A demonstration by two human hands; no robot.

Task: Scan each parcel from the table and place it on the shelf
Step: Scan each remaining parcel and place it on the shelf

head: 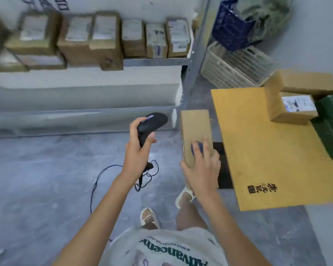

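Note:
My left hand [137, 150] grips a black handheld scanner [152, 123] whose cable trails down to the floor. My right hand [201, 169] holds a plain brown cardboard parcel [195, 129] by its near end, in the air between the shelf and the table's left edge. The scanner's head sits just left of the parcel. The yellow table [261, 150] is at the right, bearing two more brown parcels [292, 110] and a dark green box [331, 127]. The metal shelf [154, 62] at the upper left carries a row of several labelled brown parcels [156, 40].
White and blue plastic crates [238, 64] stand on the floor behind the table, right of the shelf post [198, 54]. The scanner cable [112, 169] loops over the grey concrete floor. My feet in sandals [148, 217] show below my hands.

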